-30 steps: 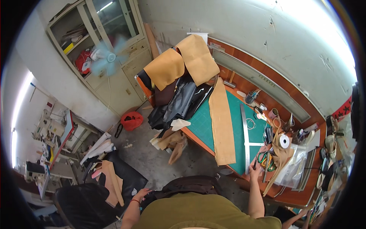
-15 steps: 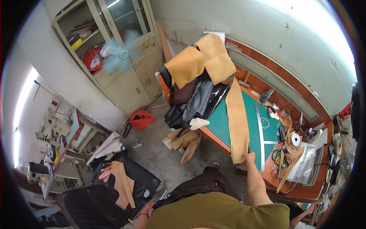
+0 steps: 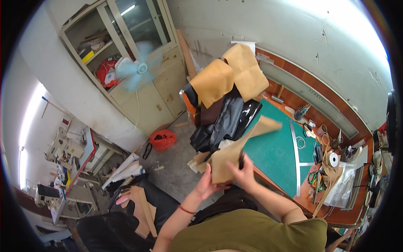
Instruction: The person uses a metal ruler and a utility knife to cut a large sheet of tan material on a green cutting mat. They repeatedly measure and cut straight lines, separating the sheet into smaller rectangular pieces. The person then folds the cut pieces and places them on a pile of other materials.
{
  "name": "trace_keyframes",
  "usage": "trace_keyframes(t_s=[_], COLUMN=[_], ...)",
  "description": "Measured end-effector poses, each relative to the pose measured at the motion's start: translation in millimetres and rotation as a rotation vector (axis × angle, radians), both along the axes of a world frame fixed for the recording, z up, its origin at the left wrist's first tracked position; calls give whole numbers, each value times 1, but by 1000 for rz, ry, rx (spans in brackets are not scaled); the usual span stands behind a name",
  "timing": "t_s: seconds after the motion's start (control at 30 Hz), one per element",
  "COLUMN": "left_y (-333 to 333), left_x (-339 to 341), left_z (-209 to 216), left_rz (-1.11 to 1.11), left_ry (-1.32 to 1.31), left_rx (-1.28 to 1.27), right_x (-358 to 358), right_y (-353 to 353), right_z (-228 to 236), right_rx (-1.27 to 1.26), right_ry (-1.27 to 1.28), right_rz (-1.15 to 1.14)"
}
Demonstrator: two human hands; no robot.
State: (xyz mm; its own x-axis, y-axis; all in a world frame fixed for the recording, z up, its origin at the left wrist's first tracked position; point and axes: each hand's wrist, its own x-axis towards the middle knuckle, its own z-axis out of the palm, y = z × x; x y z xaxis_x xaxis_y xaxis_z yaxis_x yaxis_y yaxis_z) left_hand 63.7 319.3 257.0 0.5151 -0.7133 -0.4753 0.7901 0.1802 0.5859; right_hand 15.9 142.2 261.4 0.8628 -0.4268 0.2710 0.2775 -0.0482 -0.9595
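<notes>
Tan leather strip point(image 3: 239, 145), long and flat, is held lifted above the near edge of the green cutting mat point(image 3: 277, 153). Its lower end is gripped by the left hand point(image 3: 206, 185) from beneath and pinched by the right hand point(image 3: 243, 172) at the edge. Black hides point(image 3: 228, 122) are heaped just beyond; a metal ruler point(image 3: 295, 157) lies on the mat.

An olive-green short-sleeved shirt point(image 3: 252, 231) covers the shoulders — both forearms bare. The left wrist wears a thin red band point(image 3: 186, 209) — possibly a string bracelet.
</notes>
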Motion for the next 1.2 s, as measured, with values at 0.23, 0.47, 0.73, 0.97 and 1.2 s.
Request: trace_keyframes(t_s=[0.23, 0.47, 0.73, 0.97, 1.2], left_y=[-3, -76, -134, -181, -203], left_x=[89, 134, 193, 286, 426], left_z=[33, 129, 224, 295, 335], left_rz=[-18, -871, -1110, -1088, -646], left_ry=[-487, -1220, -1465, -1494, -1346], left_rx=[236, 354, 248, 396, 752], right_x=[-4, 97, 126, 85, 126], right_y=[-56, -124, -171, -290, -364], right_z=[6, 32, -73, -177, -77], right_rx=[-252, 83, 72, 3, 543], right_ry=[-94, -82, 256, 622, 436], right_rz=[117, 346, 696, 536, 320])
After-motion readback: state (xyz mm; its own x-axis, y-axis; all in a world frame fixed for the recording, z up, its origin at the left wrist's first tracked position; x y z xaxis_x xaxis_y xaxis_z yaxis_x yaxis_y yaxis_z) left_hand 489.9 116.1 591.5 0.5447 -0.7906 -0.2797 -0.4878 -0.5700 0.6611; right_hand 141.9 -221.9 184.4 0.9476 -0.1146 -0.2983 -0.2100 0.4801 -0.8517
